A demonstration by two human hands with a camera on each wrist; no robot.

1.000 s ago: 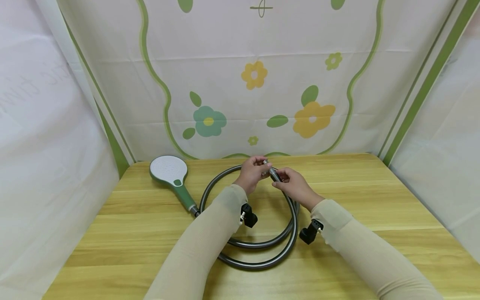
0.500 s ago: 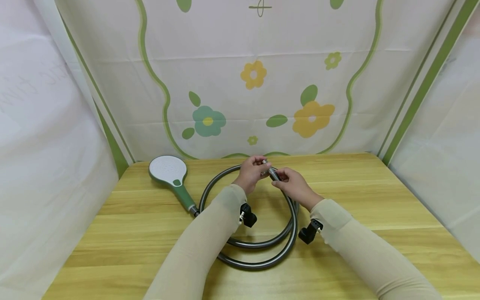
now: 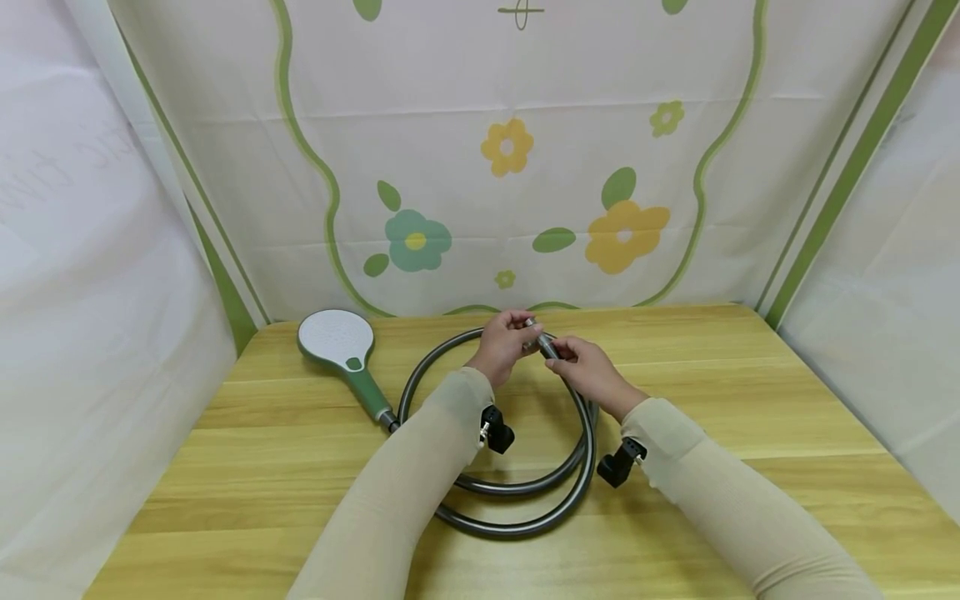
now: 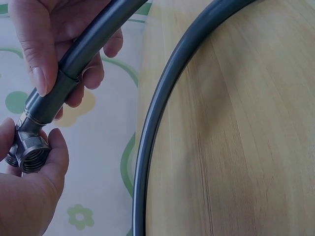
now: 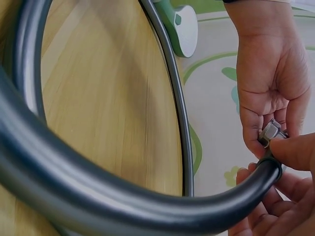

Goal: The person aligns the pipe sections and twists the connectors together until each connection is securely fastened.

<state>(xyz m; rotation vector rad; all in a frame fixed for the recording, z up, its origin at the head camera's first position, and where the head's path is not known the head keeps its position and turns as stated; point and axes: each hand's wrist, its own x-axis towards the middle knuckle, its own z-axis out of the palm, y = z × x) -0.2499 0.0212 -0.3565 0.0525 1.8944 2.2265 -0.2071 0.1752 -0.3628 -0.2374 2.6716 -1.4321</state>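
My left hand [image 3: 502,346] pinches a small metal threaded fitting [image 4: 33,151] between thumb and fingers; its open socket shows inner threads in the left wrist view. My right hand [image 3: 592,372] grips the dark sleeve [image 4: 50,100] at the end of a grey shower hose [image 3: 587,442]. Fitting and hose end meet in line between both hands, raised over the far part of the table. From there the hose loops down in coils on the wood. At the left lies a green-handled shower head [image 3: 337,337], white face up, joined to the hose's other end.
The wooden table [image 3: 750,500] ends at a floral fabric wall [image 3: 465,183] close behind the hands. White fabric sides stand left and right. Each wrist carries a small black camera [image 3: 495,429]. The left forearm covers part of the hose coils.
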